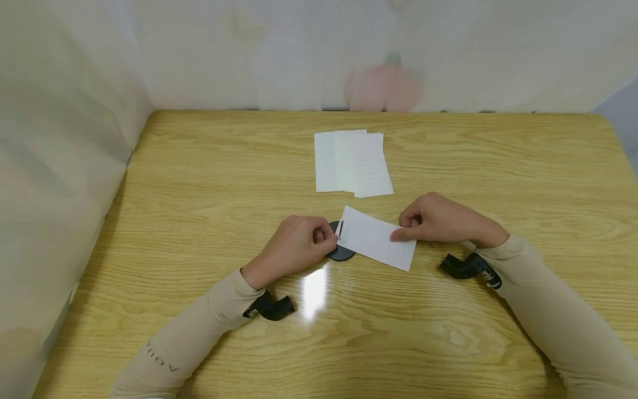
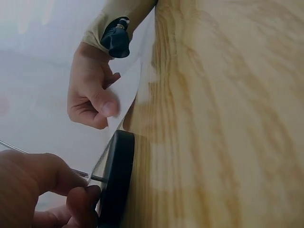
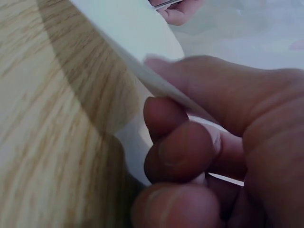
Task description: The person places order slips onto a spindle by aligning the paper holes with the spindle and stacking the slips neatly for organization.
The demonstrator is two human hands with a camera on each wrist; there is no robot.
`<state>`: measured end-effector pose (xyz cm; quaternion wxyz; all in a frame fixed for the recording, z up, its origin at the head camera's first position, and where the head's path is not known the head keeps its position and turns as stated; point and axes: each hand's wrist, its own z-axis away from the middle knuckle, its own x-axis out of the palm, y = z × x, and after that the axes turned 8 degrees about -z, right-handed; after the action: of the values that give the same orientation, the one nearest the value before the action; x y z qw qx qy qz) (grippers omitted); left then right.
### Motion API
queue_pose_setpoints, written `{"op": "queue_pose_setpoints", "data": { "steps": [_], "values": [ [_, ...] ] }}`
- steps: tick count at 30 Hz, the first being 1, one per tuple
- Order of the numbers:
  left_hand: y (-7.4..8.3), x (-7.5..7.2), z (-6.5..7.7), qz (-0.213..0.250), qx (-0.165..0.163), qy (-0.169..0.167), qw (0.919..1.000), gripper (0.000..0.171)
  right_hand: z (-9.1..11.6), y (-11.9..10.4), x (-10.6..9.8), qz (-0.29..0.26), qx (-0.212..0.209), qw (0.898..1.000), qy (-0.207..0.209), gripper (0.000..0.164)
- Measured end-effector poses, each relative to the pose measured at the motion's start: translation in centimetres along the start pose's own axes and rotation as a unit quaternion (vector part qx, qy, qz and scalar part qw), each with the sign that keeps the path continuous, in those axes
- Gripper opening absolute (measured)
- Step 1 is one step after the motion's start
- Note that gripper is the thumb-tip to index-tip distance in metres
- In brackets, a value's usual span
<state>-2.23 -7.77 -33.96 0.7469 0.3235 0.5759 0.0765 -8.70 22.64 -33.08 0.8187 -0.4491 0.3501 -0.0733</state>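
A white paper slip point(image 1: 371, 237) slants over a bill spike with a round black base point(image 1: 341, 254). Its thin metal rod point(image 1: 341, 230) stands at the slip's left end and seems to pass through the paper there. My left hand point(image 1: 299, 243) pinches the slip's left edge right beside the rod; in the left wrist view the fingertips point(image 2: 80, 183) are close above the base. The right hand point(image 1: 446, 219) holds the slip's right end between thumb and fingers. In the right wrist view the slip point(image 3: 135, 35) is tilted up off the table.
Beyond the spike, several overlapping paper slips point(image 1: 344, 163) lie on the wooden table point(image 1: 224, 160). Pale fabric point(image 1: 249, 55) hangs along the table's back and left edges. Black camera mounts point(image 1: 271, 307) sit on both wrists.
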Motion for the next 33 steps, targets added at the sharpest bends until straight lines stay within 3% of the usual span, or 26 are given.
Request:
{"op": "queue_pose_setpoints", "data": {
  "steps": [9,19,33],
  "values": [
    [0.07,0.2,-0.01,-0.008,0.006,0.02,0.9997,0.015,0.06,0.09,-0.12,-0.002,-0.016,1.0,-0.004,0.046],
    [0.15,0.31,0.03,-0.014,0.01,0.04,0.999,0.01,0.05,-0.08,-0.17,-0.001,0.013,1.0,-0.012,0.044],
    [-0.1,0.15,0.01,-0.014,0.008,0.037,0.9992,0.01,0.23,-0.23,-0.27,0.0,0.025,1.0,-0.011,0.045]
  ]
}}
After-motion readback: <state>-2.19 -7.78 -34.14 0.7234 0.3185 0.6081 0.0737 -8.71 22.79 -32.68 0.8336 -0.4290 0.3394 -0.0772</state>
